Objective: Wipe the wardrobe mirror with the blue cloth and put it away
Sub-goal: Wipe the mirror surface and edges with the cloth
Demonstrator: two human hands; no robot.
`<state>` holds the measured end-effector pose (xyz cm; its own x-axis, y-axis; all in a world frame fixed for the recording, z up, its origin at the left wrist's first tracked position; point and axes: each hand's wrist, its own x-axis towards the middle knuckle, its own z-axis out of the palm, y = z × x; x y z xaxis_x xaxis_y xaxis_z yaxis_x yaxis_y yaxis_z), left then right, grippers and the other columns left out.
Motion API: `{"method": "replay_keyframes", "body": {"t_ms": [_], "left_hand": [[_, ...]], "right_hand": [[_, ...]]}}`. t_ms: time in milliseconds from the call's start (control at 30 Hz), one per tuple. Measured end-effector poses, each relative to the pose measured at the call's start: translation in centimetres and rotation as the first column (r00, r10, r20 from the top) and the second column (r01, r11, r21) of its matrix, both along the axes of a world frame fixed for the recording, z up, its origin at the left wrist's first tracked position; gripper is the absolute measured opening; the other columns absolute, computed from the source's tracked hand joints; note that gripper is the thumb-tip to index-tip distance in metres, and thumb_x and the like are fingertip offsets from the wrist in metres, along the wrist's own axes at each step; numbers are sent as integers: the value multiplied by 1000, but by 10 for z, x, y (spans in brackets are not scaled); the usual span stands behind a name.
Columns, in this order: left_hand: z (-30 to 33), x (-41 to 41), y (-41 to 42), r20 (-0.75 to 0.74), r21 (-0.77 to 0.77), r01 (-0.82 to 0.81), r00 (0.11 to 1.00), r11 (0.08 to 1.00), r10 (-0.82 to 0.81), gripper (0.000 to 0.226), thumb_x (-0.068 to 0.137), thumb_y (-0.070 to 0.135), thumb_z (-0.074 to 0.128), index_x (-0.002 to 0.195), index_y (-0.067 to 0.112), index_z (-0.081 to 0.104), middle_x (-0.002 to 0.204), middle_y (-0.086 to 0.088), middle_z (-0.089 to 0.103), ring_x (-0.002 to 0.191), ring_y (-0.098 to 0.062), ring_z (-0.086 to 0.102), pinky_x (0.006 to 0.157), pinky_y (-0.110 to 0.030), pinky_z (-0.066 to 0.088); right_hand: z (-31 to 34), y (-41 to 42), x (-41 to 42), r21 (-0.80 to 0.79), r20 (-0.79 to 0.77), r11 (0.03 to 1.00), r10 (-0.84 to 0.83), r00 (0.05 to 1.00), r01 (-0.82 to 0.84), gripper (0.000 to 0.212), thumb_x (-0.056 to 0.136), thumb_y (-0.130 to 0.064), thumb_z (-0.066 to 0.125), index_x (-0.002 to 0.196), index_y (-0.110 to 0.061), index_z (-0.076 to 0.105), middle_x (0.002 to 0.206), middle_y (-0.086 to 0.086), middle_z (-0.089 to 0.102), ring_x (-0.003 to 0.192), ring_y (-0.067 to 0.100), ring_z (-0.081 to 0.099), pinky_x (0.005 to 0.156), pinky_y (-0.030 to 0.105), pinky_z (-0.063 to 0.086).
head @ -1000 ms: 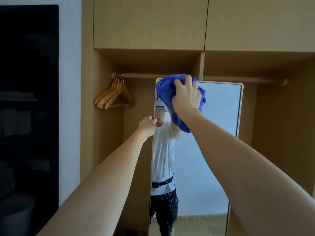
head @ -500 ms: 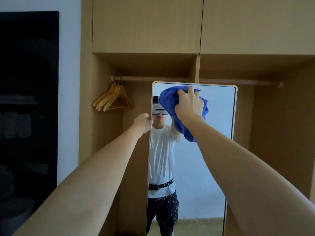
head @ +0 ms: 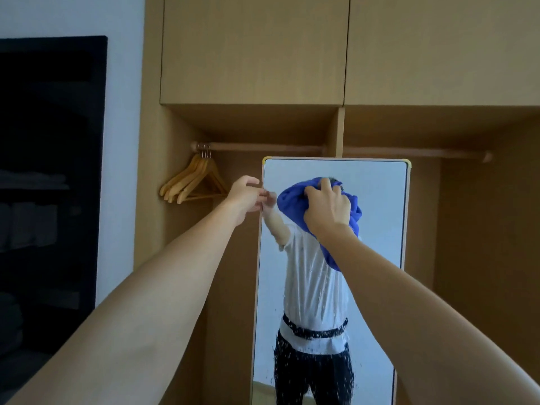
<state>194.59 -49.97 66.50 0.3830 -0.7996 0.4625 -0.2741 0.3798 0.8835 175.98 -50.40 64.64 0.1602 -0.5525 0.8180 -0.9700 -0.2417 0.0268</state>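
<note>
wooden hangers (head: 193,182) hang on the rail at left. the left hand (head: 245,197) seems to pinch the mirror (head: 380,217) at its left edge. the right hand (head: 327,209) grips the blue cloth (head: 289,200), bunched against the upper glass.

light wooden clothes hangers (head: 191,184): bunched at left end of round wooden hanging rail (head: 263,146) | closed tan wooden upper cabinet doors (head: 254,49): above the rail | white wall (head: 122,141): left of wardrobe | dark open shelving unit (head: 49,185): far left, holds dim folded items
</note>
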Motion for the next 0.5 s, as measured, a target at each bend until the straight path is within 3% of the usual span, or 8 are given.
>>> {"method": "replay_keyframes", "body": {"t_ms": [133, 267, 367, 500], "left_hand": [[5, 1, -12, 80, -17, -115, 990, 993, 116, 24, 96, 10, 55, 117, 23, 54, 118, -5, 59, 105, -21, 61, 93, -36, 54], [14, -1, -16, 130, -45, -133, 982, 990, 138, 32, 99, 9, 44, 129, 21, 47, 130, -6, 51, 115, -23, 53, 102, -37, 48], [31, -4, -17, 137, -73, -107, 984, 992, 116, 41, 103, 10, 40, 144, 20, 38, 137, 0, 44, 117, -20, 48, 94, -26, 39], [40, -11, -24, 143, -130, -47, 988, 990, 66, 42, 106, 17, 38, 146, 27, 37, 142, -2, 44, 116, -16, 49, 93, -29, 45]], "right_hand": [[27, 0, -4, -85, 63, 996, -26, 998, 31, 28, 89, -10, 57, 116, -18, 60, 130, 11, 46, 108, 34, 50, 70, 36, 35], [51, -1, -6, -137, 78, 990, -23, 997, 34, 29, 90, -10, 57, 117, -17, 59, 130, 11, 44, 109, 35, 49, 72, 36, 35], [61, -5, -5, -90, 110, 995, -21, 994, 31, 30, 90, -10, 57, 119, -17, 58, 131, 11, 43, 110, 35, 49, 71, 37, 36], [35, -17, -6, 8, 133, 999, -42, 990, 42, 36, 86, -9, 64, 119, -18, 55, 133, 9, 42, 112, 32, 49, 65, 35, 39]]}}
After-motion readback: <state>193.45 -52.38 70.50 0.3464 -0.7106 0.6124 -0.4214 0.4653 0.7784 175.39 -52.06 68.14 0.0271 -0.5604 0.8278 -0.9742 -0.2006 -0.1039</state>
